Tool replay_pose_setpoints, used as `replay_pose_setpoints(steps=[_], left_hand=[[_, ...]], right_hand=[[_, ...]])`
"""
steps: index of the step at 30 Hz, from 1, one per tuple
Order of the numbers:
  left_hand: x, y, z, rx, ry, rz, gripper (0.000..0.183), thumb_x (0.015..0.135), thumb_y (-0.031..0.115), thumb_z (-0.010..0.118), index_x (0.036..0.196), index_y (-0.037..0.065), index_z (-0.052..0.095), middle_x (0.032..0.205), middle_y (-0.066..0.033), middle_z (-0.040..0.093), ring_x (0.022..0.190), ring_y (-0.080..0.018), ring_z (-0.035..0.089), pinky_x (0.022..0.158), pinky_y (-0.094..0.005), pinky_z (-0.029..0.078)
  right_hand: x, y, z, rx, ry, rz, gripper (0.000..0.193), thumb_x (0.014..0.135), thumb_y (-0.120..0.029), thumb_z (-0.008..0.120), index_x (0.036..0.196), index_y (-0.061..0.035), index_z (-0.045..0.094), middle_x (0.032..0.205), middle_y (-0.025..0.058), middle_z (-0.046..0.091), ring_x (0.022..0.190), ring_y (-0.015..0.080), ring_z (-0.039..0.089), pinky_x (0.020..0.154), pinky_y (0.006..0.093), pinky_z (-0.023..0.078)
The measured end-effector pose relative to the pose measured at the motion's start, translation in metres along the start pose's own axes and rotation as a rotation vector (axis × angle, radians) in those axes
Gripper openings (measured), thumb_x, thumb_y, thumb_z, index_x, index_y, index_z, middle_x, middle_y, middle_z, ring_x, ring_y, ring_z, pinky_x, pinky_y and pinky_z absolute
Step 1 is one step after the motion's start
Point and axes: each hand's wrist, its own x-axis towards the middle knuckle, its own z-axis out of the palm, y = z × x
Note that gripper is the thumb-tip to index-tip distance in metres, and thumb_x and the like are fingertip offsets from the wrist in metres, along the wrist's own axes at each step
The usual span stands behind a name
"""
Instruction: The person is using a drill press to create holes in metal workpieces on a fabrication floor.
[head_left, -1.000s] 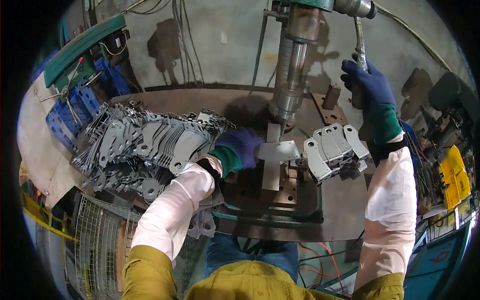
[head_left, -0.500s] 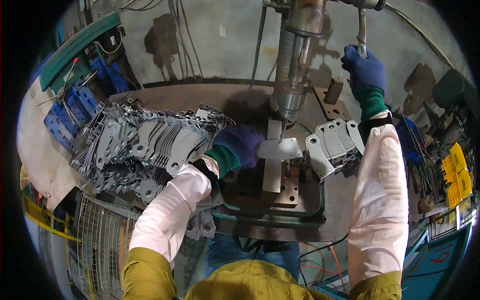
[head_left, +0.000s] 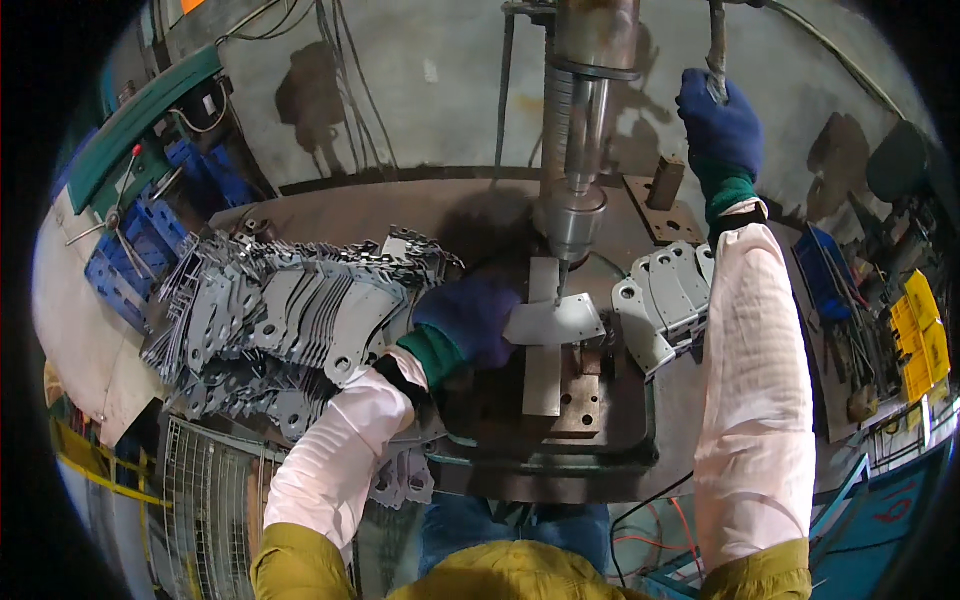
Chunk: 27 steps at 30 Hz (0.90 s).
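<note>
My left hand [head_left: 470,318], in a blue and green glove, grips the left end of a flat grey metal plate [head_left: 556,320]. The plate lies across a metal bar [head_left: 541,392] on the drill press table. Directly over it stands the drill chuck [head_left: 577,222], its thin bit reaching down to the plate's upper side; whether the tip touches I cannot tell. At the upper right, my gloved right hand [head_left: 722,118] is closed around the press's feed lever [head_left: 716,48]. My fingers on the plate are partly hidden by the back of the glove.
A large heap of similar plates [head_left: 300,310] covers the left of the bench. A smaller row of them [head_left: 664,298] stands right of the drill. Behind it is a steel block with a post [head_left: 662,190]. Yellow bins [head_left: 920,335] and a blue bin [head_left: 826,275] lie far right.
The view has shifted slightly, so the bench sits lower in the picture. Both hands keep their grips, on the plate and on the lever.
</note>
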Motion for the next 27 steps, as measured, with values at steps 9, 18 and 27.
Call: replay_pose_setpoints(steps=[9, 18, 27], left_hand=[[-0.001, -0.002, 0.009, -0.004, 0.081, 0.069, 0.039, 0.069, 0.036, 0.076, 0.101, 0.016, 0.065, 0.103, -0.0128, 0.065, 0.095, -0.0336, 0.067, 0.078, -0.0486, 0.056], [-0.007, -0.008, 0.022, 0.025, 0.372, 0.209, 0.036, 0.069, 0.034, 0.071, 0.099, 0.016, 0.063, 0.098, -0.0104, 0.065, 0.092, -0.0339, 0.065, 0.077, -0.0493, 0.053], [-0.003, -0.023, 0.027, -0.272, 0.434, 0.375, 0.039, 0.064, 0.030, 0.074, 0.099, 0.014, 0.066, 0.091, -0.0114, 0.066, 0.080, -0.0336, 0.064, 0.068, -0.0448, 0.053]], right_hand=[[0.003, 0.010, 0.004, 0.049, 0.076, -0.111, 0.045, 0.087, -0.049, 0.065, 0.097, -0.0062, 0.073, 0.079, 0.0047, 0.073, 0.073, 0.0163, 0.069, 0.072, 0.0312, 0.052], [0.002, 0.005, 0.007, 0.084, 0.074, -0.086, 0.043, 0.086, -0.052, 0.066, 0.095, -0.0108, 0.075, 0.077, 0.0031, 0.073, 0.075, 0.0164, 0.070, 0.073, 0.0326, 0.053], [-0.003, -0.005, 0.004, -0.023, 0.118, -0.060, 0.045, 0.085, -0.053, 0.066, 0.096, -0.0106, 0.074, 0.080, 0.0125, 0.072, 0.077, 0.0297, 0.069, 0.076, 0.0386, 0.053]])
